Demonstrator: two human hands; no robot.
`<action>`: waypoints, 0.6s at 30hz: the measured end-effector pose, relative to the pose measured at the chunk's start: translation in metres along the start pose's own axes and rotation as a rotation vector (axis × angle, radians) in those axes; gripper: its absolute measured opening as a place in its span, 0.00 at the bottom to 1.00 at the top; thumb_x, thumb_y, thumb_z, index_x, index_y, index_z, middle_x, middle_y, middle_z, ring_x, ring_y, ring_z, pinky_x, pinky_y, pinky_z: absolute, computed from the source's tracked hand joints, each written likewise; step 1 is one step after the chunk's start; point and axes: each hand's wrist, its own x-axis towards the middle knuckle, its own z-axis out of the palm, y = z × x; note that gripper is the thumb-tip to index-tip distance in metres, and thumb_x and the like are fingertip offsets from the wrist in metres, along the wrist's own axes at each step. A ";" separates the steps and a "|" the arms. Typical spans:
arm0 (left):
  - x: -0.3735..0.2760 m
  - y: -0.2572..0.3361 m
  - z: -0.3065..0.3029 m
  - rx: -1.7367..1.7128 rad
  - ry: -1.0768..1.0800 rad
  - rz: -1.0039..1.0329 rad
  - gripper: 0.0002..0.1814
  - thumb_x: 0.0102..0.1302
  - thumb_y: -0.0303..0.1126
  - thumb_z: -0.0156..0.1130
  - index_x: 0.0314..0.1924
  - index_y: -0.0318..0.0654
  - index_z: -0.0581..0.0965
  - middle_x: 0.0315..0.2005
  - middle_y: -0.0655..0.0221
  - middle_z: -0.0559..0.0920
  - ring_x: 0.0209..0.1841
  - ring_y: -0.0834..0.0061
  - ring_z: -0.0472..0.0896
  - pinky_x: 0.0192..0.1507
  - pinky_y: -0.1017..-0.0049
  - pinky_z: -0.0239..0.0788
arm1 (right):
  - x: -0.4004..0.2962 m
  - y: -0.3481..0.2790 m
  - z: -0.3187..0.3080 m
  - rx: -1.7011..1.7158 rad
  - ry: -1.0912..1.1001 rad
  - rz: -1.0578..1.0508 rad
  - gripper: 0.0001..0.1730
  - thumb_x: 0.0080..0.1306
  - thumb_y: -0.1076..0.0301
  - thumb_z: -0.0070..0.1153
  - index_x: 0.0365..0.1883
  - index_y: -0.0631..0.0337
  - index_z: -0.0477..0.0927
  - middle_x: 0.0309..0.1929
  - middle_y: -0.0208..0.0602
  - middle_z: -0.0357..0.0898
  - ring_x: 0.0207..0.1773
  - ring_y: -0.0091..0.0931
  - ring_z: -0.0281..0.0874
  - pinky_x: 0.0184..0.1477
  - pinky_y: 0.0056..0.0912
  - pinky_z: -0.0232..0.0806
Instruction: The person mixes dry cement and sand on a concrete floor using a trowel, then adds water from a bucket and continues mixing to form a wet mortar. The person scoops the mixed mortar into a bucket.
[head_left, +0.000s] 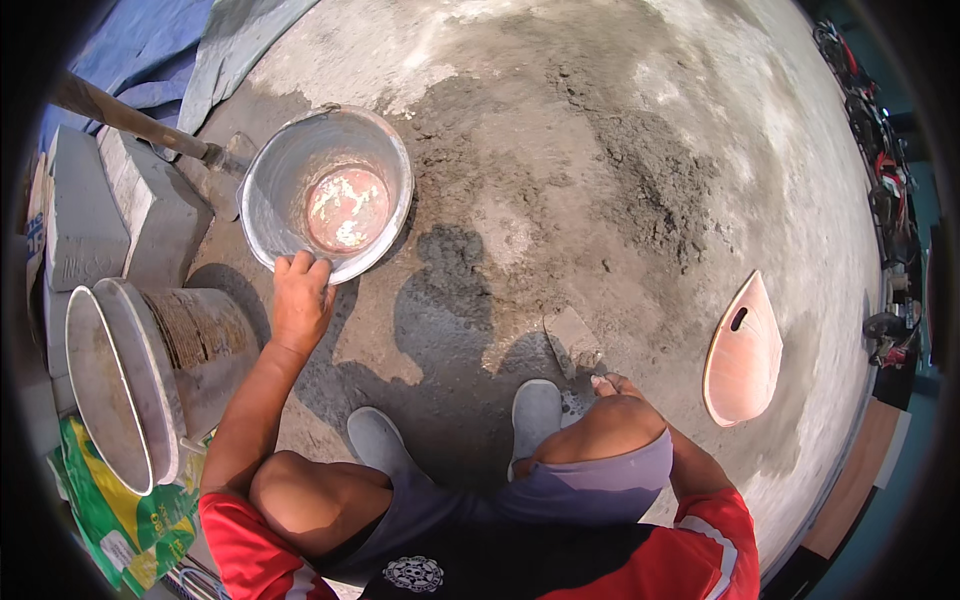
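Observation:
My left hand (301, 304) grips the near rim of a grey bucket (274, 202), whose mouth faces up towards me. Its reddish bottom carries pale residue. Beyond my right knee, my right hand (616, 386) is closed on a trowel, its handle mostly hidden by the fingers and knee. The flat trowel blade (571, 337) rests on or just above the wet concrete floor (517, 300). Damp grey mortar (652, 180) lies spread in crumbs and smears ahead of me.
A second bucket (202, 337) lies tipped at left, near grey concrete blocks (161, 202) and a green-yellow sack (124, 502). A wooden-handled shovel (135, 120) leans behind the first bucket. At right lies a pink pointed panel with a slot (746, 360); motorcycles (889, 172) stand farther off.

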 end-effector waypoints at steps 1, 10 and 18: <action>-0.002 -0.004 -0.004 0.015 -0.004 -0.004 0.14 0.52 0.23 0.73 0.38 0.39 0.79 0.39 0.60 0.78 0.44 0.51 0.73 0.48 0.57 0.69 | 0.029 -0.054 0.013 -0.015 -0.096 0.061 0.34 0.78 0.39 0.49 0.56 0.67 0.77 0.32 0.42 0.80 0.34 0.31 0.82 0.40 0.35 0.74; -0.001 -0.001 -0.004 0.019 -0.049 -0.028 0.13 0.54 0.23 0.72 0.40 0.39 0.79 0.40 0.60 0.78 0.45 0.51 0.74 0.51 0.57 0.70 | 0.107 -0.198 0.048 0.264 -0.067 -0.108 0.26 0.75 0.48 0.58 0.46 0.69 0.77 0.24 0.40 0.77 0.18 0.29 0.76 0.21 0.37 0.69; -0.004 -0.001 -0.001 0.019 -0.036 -0.013 0.13 0.55 0.23 0.72 0.39 0.39 0.79 0.40 0.60 0.78 0.45 0.51 0.74 0.50 0.57 0.70 | 0.073 -0.180 -0.006 -0.571 0.550 -0.465 0.22 0.68 0.55 0.64 0.52 0.60 0.75 0.33 0.58 0.83 0.38 0.58 0.81 0.38 0.59 0.71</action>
